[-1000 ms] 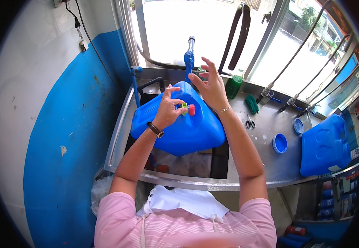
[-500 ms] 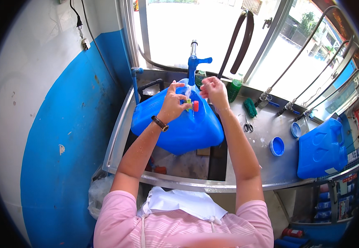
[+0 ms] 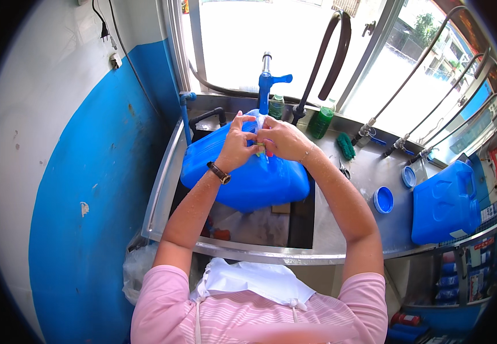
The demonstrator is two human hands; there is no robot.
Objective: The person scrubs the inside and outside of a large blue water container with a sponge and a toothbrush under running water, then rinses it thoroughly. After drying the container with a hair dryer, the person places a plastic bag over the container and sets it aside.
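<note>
A large blue jug [image 3: 231, 183] lies tilted in the steel sink, under the blue tap [image 3: 264, 92] from which water runs onto it. My left hand [image 3: 238, 143] pinches the small green-and-red plastic spigot [image 3: 260, 149] on the jug's upper side. My right hand [image 3: 280, 139] is bent over the same fitting in the running water, its fingers curled close beside my left thumb and partly covering the red part. Exactly what the right fingertips grip is hard to see.
On the steel counter [image 3: 346, 223] are a second blue jug [image 3: 443, 203], two blue caps [image 3: 383, 199], a green brush [image 3: 345, 146], scissors [image 3: 344, 170] and green bottles [image 3: 321, 121]. Hoses rise along the window. A blue-and-white wall [image 3: 88, 172] bounds the left side.
My right hand has come down from raised and spread to the spigot. The tap's lever now points right and water is running. My left hand stays on the fitting.
</note>
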